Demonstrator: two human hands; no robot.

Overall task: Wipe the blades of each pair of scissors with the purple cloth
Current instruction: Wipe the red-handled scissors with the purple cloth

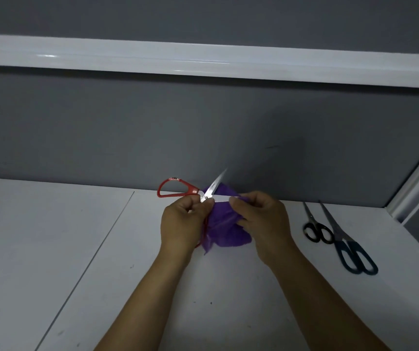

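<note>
White table (71, 249), grey partition behind it (203, 133).

Left of centre: left hand (182, 224), fingers curled, pinching the red-handled scissors (193, 191) right at the pivot. One red loop sticks out left and away from the hand. The second loop is mostly hidden behind the hand and cloth, with only a red edge showing below.

Scissors are held above the table with the blades spread wide. The upper blade (216, 182) points up and to the right, bare, tip against the partition backdrop. The lower blade (222, 198) runs roughly level, left to right, from the pivot toward the right hand.

Centre: purple cloth (225, 229), bunched, hanging under the lower blade and between the two hands.

Right of centre: right hand (264, 219), fingers and thumb closed in a pinch on the cloth, folded over the far end of the lower blade. Whether the tip is fully covered cannot be made out.

Key relation: the long axis of the lower blade lies along the line between the hands, pivot at the left hand, tip at the right. Judgement: a wipe runs along that axis, and the right hand does the sliding while the left steadies. The upper blade looks not yet in the cloth.

Far right, flat on the table, well apart from both hands: black-handled scissors (316, 230), then blue-handled scissors (347, 245), both closed, tips pointing away. The right hand is the nearer one to them.
</note>
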